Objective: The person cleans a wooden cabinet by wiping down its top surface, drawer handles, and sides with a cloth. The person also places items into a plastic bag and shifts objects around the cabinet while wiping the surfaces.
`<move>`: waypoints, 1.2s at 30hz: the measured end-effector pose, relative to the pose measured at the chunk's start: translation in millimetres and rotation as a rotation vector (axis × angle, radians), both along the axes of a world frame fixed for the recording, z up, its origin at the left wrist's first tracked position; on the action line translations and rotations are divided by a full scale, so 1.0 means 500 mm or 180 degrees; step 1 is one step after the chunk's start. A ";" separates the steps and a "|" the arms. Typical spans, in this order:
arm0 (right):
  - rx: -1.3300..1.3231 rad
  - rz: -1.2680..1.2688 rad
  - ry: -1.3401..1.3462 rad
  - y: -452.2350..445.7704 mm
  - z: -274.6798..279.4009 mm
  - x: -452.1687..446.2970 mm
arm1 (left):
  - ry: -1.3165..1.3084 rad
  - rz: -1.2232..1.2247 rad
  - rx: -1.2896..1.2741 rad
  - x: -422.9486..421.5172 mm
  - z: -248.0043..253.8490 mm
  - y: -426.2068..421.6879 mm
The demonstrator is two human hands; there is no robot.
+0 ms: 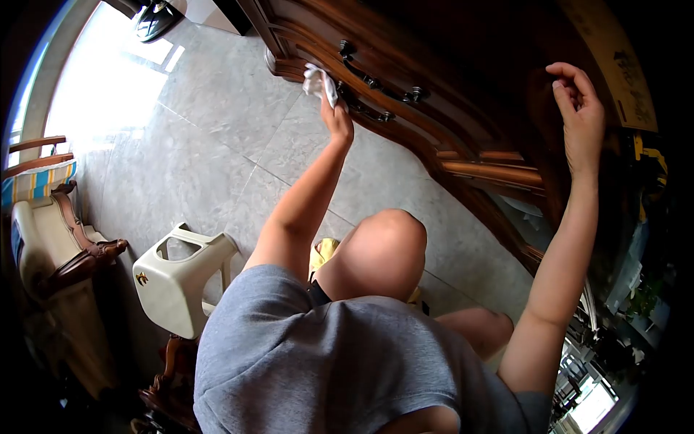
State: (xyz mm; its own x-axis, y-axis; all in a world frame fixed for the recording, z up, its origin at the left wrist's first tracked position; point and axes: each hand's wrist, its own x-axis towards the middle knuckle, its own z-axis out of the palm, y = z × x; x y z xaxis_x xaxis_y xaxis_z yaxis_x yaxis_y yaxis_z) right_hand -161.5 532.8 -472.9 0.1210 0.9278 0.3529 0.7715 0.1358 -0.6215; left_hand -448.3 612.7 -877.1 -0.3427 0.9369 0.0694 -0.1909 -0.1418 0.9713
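Note:
My left hand is closed on a crumpled white cloth, at the lower edge of a dark wooden cabinet. Beside it are the cabinet's dark metal drawer handles. My right hand is raised over the dark top of the cabinet at the right, its fingers curled with a gap between thumb and index finger. Nothing shows in that hand.
A white plastic stool stands on the grey tiled floor at the left. Behind it is a carved wooden chair with pale upholstery. A yellowish box lies at the far upper right.

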 end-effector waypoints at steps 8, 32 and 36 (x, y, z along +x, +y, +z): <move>-0.0015 -0.0030 -0.0070 -0.005 -0.003 0.001 | -0.0608 -0.1170 -0.0861 -0.095 0.022 -0.083; -0.0160 -0.0001 0.0074 -0.002 0.005 0.003 | 0.2098 -0.0647 -0.0063 0.138 -0.073 -0.181; -0.0013 -0.0243 -0.0219 -0.008 0.022 -0.089 | 0.2387 -0.0811 0.0234 0.176 -0.059 -0.257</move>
State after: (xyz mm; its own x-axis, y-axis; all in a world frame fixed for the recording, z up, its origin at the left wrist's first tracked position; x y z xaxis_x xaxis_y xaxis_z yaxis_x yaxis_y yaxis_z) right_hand -205.9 528.6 -462.1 0.1669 0.9182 0.3592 0.8205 0.0727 -0.5670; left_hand -360.1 484.2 -906.6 0.0441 0.9642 0.2613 0.4751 -0.2503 0.8436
